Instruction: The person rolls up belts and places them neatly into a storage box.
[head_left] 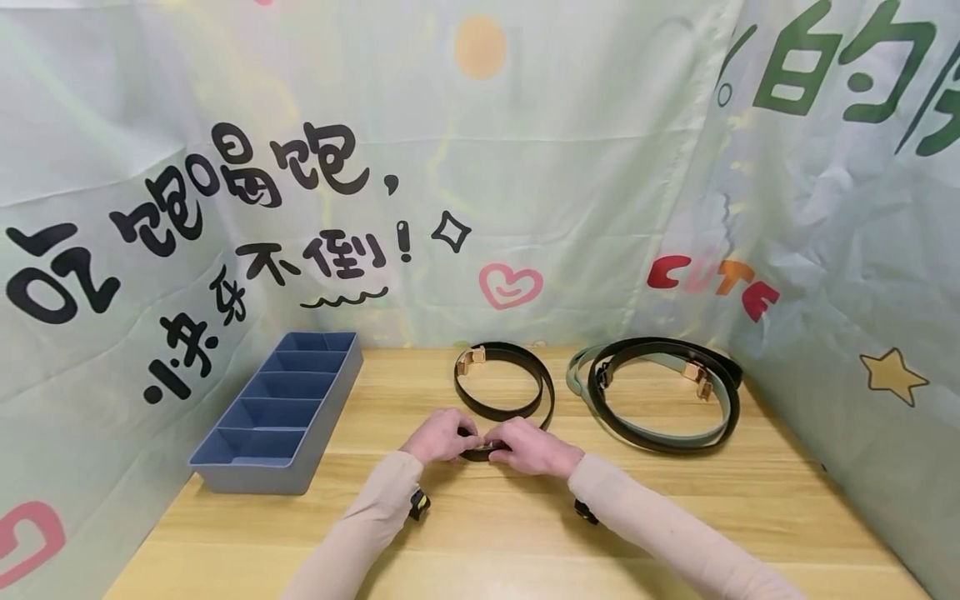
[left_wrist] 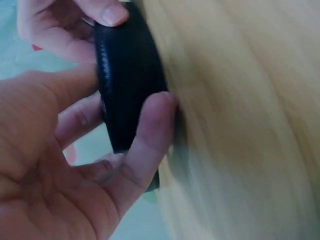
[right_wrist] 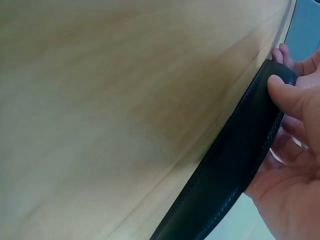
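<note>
In front of me a black leather belt point(head_left: 483, 455) curves low over the table, its near part between my two hands. My left hand point(head_left: 442, 436) pinches it, fingers and thumb on either side of the strap point(left_wrist: 131, 75) in the left wrist view. From the right, my right hand point(head_left: 538, 447) grips the same curve; its thumb presses the stitched strap point(right_wrist: 235, 145) with the fingers behind. A black coil point(head_left: 495, 412) with a gold buckle point(head_left: 472, 358) lies just beyond, its strap running down behind my right hand.
A blue-grey tray point(head_left: 311, 450) with several compartments stands at left. At right, a black belt point(head_left: 660, 442) lies coiled over a pale green belt point(head_left: 579, 377), near another gold buckle point(head_left: 699, 377). Printed cloth point(head_left: 585, 208) hangs around the wooden table point(head_left: 480, 542).
</note>
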